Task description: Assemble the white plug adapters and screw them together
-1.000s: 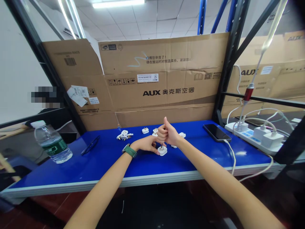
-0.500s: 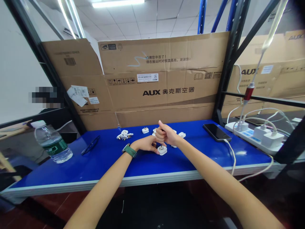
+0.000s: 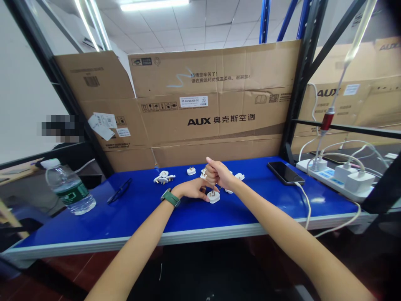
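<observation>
A white three-pin plug (image 3: 213,197) lies on the blue table with its pins facing up. My left hand (image 3: 194,189), with a green-strapped watch on the wrist, grips the plug's left side with its fingertips. Above the plug, my right hand (image 3: 216,173) is closed in a fist, thumb raised. From below that fist a thin dark shaft, apparently a screwdriver (image 3: 213,189), runs down to the plug; the handle is hidden in my fingers. More white plug parts sit behind and beside my hands, including a plug (image 3: 191,170) and a piece (image 3: 239,177) on the right.
A pile of white plugs (image 3: 164,177) lies left of my hands. Farther left are dark glasses (image 3: 120,191) and a water bottle (image 3: 69,188). A phone (image 3: 285,173) on a cable and a loaded power strip (image 3: 336,177) are at right. Cardboard (image 3: 216,138) stands behind the table.
My right fist has shifted very slightly left and turned a little above the plug. My left hand and the plug stay in place.
</observation>
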`<state>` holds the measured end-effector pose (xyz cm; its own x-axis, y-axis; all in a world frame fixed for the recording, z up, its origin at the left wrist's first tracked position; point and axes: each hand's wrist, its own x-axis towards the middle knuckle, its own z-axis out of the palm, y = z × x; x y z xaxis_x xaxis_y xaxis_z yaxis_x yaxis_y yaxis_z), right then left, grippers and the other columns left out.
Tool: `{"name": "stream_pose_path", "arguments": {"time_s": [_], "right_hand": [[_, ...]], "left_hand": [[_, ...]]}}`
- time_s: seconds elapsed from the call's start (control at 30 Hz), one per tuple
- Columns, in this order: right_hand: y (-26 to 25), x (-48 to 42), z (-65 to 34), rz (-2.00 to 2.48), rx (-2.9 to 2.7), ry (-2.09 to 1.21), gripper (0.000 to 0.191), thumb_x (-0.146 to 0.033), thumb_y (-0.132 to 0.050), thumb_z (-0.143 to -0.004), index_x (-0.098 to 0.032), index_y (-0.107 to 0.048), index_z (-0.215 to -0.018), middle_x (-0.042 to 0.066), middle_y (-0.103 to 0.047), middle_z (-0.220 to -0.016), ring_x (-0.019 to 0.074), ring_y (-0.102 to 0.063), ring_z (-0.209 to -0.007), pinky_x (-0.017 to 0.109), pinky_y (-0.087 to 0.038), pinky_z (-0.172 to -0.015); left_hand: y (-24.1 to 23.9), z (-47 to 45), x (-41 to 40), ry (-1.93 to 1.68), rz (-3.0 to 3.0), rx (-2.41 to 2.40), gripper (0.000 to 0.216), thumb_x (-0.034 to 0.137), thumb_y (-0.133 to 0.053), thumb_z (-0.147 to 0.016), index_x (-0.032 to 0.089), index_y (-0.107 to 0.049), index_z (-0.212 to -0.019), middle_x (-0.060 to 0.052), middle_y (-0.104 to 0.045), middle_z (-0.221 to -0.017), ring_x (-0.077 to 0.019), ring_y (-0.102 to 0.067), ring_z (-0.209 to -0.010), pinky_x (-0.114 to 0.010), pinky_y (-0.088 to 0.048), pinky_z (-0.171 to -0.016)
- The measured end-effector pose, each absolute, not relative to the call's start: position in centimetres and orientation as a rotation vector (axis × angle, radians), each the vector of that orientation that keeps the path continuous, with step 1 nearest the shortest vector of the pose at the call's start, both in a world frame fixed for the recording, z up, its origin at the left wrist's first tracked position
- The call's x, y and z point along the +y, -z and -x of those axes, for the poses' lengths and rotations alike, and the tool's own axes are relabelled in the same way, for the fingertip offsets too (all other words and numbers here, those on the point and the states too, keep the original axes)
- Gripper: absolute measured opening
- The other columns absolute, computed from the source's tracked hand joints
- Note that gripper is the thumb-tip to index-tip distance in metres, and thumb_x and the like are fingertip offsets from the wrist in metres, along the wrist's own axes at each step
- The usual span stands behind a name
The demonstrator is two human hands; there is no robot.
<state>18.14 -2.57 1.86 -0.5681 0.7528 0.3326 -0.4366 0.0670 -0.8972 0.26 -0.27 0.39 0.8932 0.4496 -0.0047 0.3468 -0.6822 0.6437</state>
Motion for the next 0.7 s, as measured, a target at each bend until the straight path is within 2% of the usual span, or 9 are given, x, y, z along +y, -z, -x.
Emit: {"name": "stream_pose_path", "arguments": {"time_s": [0.27, 0.4, 0.5, 0.6, 0.7], "right_hand": [[-1.86, -2.85, -18.11, 0.257, -1.533, -1.677, 0.058, -0.058, -0.057, -0.093, -0.022, -0.026, -0.058, -0.009, -0.019, -0.052, 0.0069, -0.013, -0.047, 0.021, -0.016, -0.042], [-1.85, -3.18, -18.13, 0.169, -1.549, -1.76, 0.042, -0.049, -0.061, -0.093, -0.02, -0.04, -0.071, -0.007, -0.034, -0.059, 0.0071, -0.022, -0.048, 0.019, -0.022, -0.043], [-1.7, -3.21, -18.25, 0.149, -1.542, -1.789, 0.034, -0.047, -0.065, -0.09, -0.02, -0.045, -0.081, -0.003, -0.048, -0.072, 0.0074, -0.034, -0.05, 0.019, -0.03, -0.043], [-1.43, -2.86, -18.51, 0.157, -1.598, -1.787, 0.038, -0.051, -0.07, -0.085, -0.019, -0.049, -0.082, -0.001, -0.049, -0.075, 0.0108, -0.046, -0.059, 0.019, -0.034, -0.042], [-1.17, -2.36, -18.74, 0.145, -1.646, -1.776, 0.04, -0.053, -0.071, -0.084, -0.018, -0.054, -0.084, 0.0, -0.05, -0.073, 0.0125, -0.05, -0.061, 0.019, -0.034, -0.04]], "left_hand": [[-0.51, -0.48, -0.74, -0.217, -2.469, 0.643, 0.061, 0.052, -0.083, -0.07, 0.021, -0.07, -0.122, -0.003, -0.064, -0.083, -0.0108, -0.05, -0.06, -0.023, -0.041, -0.058], [-0.18, -0.57, -0.6, -0.247, -2.487, 0.639, 0.061, 0.051, -0.082, -0.072, 0.019, -0.07, -0.122, -0.002, -0.062, -0.078, -0.0108, -0.049, -0.06, -0.023, -0.042, -0.058], [0.08, -0.46, -0.23, -0.247, -2.505, 0.644, 0.063, 0.052, -0.083, -0.07, 0.018, -0.071, -0.121, 0.0, -0.058, -0.071, -0.0115, -0.048, -0.06, -0.023, -0.041, -0.057], [0.32, -0.32, 0.11, -0.237, -2.532, 0.678, 0.063, 0.055, -0.082, -0.069, 0.017, -0.072, -0.119, 0.001, -0.054, -0.064, -0.0117, -0.047, -0.058, -0.022, -0.039, -0.054], [0.37, -0.29, 0.17, -0.235, -2.547, 0.693, 0.065, 0.056, -0.082, -0.07, 0.02, -0.071, -0.122, 0.0, -0.057, -0.068, -0.0117, -0.049, -0.059, -0.022, -0.04, -0.055]]}}
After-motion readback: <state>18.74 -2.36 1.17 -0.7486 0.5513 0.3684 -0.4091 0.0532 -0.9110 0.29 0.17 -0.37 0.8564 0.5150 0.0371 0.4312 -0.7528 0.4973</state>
